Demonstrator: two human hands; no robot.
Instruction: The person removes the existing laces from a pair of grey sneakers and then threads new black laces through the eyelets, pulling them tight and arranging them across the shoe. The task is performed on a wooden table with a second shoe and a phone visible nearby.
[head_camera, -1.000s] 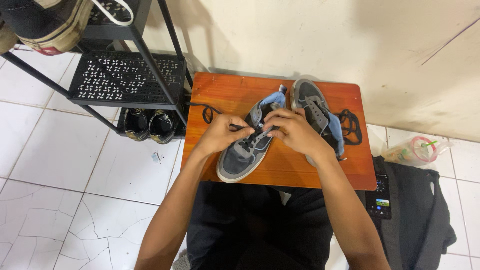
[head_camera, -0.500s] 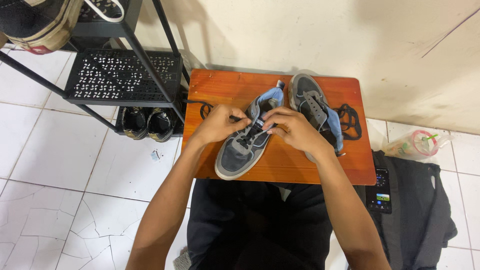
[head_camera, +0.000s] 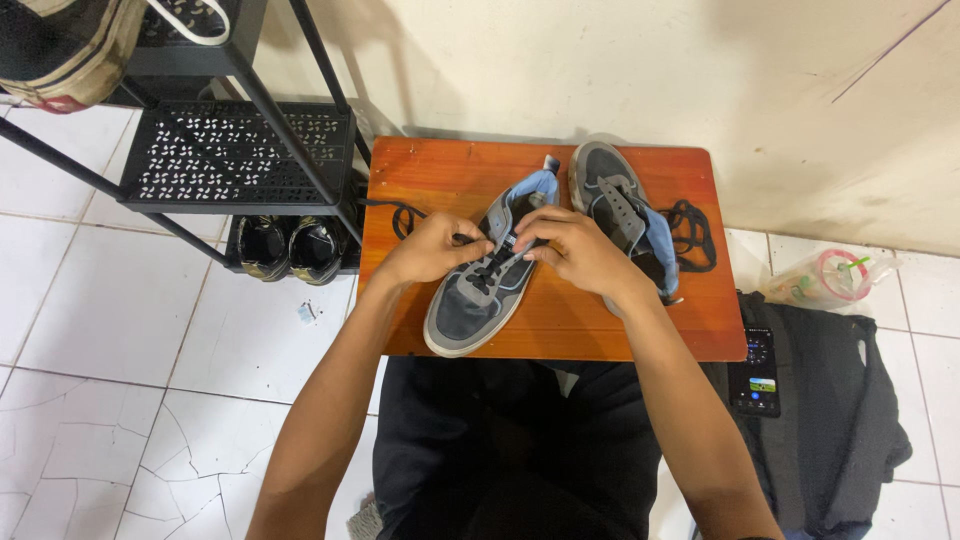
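A grey sneaker (head_camera: 468, 305) with a blue lining lies on a small orange-brown wooden table (head_camera: 440, 170), toe toward me. My left hand (head_camera: 432, 248) pinches a black shoelace (head_camera: 405, 215) at the sneaker's left side. My right hand (head_camera: 575, 250) grips the lace and upper at the eyelets on the right. A second grey sneaker (head_camera: 612, 195) lies beside it on the right, partly under my right wrist. A loose black lace (head_camera: 692, 232) is coiled next to that shoe.
A black metal shoe rack (head_camera: 235, 155) stands at the left with dark shoes (head_camera: 285, 248) under it and a sneaker (head_camera: 70, 50) on top. At the right lie a dark cloth (head_camera: 835, 400), a phone (head_camera: 760, 372) and a plastic bag with a cup (head_camera: 825, 280). A wall rises behind the table.
Both hands have shifted slightly along the laced sneaker, working the lace at the eyelets. The view has drifted a little; the shoes stay on the table.
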